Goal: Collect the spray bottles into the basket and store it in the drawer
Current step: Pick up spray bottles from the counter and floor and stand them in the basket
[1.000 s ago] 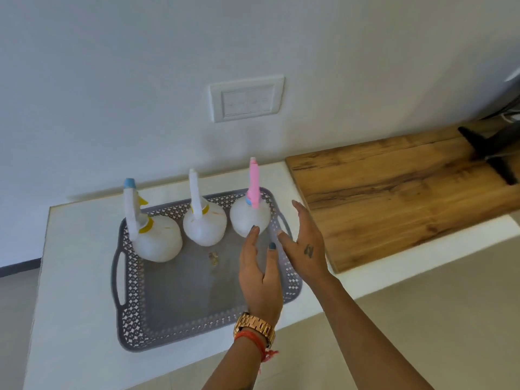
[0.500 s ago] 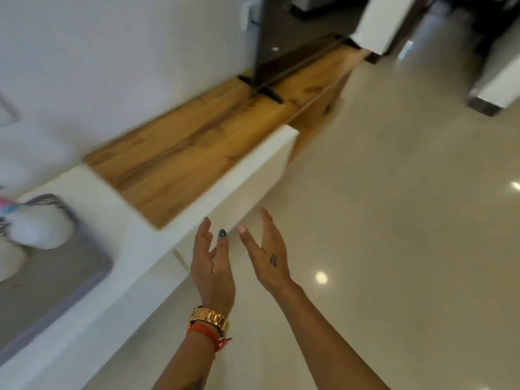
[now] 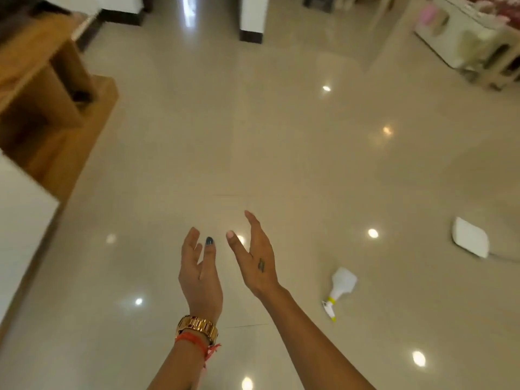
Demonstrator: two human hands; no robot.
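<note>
White plastic spray bottle (image 3: 340, 288), yellow-collared, lying on its side on the glossy floor (image 3: 281, 136) at near right; left hand (image 3: 200, 277) and right hand (image 3: 259, 260) both empty, fingers loosely spread, likely readied to gather it.

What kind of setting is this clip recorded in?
Likely a home living area: glossy tiled floor, a wooden shelf unit at left, blurred pale furniture far right. A spray bottle lies on the floor.
</note>
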